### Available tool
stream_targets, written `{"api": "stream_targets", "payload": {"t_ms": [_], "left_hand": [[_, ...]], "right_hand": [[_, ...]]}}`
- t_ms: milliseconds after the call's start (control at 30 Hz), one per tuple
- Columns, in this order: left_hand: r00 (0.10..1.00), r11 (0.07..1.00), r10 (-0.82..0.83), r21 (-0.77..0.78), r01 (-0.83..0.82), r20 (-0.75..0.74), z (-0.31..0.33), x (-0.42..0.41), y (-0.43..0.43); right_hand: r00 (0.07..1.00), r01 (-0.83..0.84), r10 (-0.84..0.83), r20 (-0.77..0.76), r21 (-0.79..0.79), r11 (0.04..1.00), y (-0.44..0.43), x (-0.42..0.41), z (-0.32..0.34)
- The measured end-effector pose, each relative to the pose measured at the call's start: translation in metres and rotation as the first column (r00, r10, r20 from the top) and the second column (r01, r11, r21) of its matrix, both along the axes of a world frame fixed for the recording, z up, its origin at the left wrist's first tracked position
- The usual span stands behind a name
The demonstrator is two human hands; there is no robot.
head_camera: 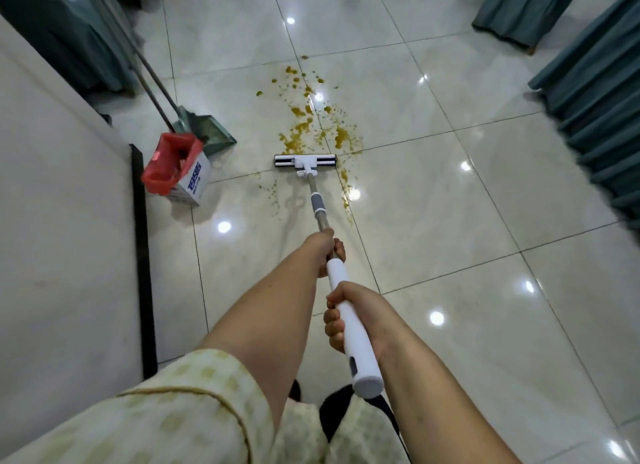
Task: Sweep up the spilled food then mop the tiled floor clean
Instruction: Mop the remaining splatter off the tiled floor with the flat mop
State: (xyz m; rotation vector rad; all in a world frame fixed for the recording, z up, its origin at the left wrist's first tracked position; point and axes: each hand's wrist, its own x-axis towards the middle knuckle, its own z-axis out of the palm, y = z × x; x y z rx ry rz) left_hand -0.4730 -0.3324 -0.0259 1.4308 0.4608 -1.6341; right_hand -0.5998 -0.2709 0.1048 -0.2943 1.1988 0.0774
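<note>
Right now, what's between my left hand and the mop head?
Head view: only the pole and its grey collar span left hand to mop head.

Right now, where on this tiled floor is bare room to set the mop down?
Free: the glossy tiles right of the white flat mop head, between the yellow-orange food spill and the teal pleated drapes. Crowded: the left, where the red-bagged cardboard box and green dustpan sit near the white wall.

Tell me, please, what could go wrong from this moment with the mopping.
The mop head sits at the near edge of the yellow spill; a push may smear it wider over the tiled floor. Some drops lie nearer the person, who could step in them and slip.
</note>
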Motion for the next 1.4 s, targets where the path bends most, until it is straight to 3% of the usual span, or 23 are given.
{"api": "stream_targets", "payload": {"t_ms": [300,467,600,1167,1400], "left_hand": [[0.998,0.999,-0.029,-0.042,0.031,0.052,-0.001,0.117,-0.129],[0.988,0.997,-0.065,0.042,0.06,0.143,0.013,0.194,-0.211],[0.974,0.994,-0.113,0.02,0.111,0.195,0.025,0.25,-0.265],[0.98,0.989,-0.143,-0.018,0.147,0.141,0.017,0.504,-0.449],[0.964,0.982,-0.177,-0.035,0.187,0.196,-0.01,0.6,-0.545]], "right_hand": [[1.0,0.005,-0.005,0.026,-0.001,1.0,-0.131,0.114,0.003],[0.997,-0.005,0.005,0.079,-0.003,1.0,-0.213,0.188,0.019],[0.993,-0.006,0.006,0.118,-0.006,1.0,-0.265,0.242,0.034],[0.994,0.092,-0.09,0.055,-0.024,0.995,-0.436,0.506,0.025],[0.996,0.081,-0.078,0.044,-0.049,0.996,-0.522,0.607,-0.012]]}}
